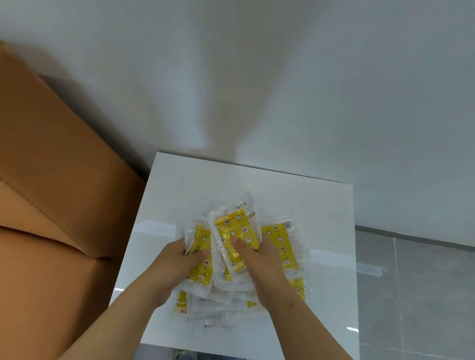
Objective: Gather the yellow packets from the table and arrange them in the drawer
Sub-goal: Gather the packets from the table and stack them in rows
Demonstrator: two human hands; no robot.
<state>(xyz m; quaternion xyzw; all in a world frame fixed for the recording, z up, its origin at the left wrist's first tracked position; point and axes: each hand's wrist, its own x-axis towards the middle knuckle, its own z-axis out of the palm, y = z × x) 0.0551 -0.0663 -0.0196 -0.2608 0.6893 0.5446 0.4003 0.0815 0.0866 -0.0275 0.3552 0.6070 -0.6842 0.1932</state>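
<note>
Pinching the packets [235, 230], thumbs on top, my left hand [182, 263] and right hand [264, 265] bunch them on the surface [258, 180].

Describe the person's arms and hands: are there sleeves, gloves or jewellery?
The left forearm and right forearm are bare to the picture's edge: no sleeves, watch or bracelet. The left hand and right hand wear no gloves; no ring shows.

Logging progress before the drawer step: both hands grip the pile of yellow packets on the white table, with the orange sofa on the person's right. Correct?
No. The head view shows the orange sofa on the person's left, not right. Both the left hand and right hand do grip the yellow packets on the white table.
</note>
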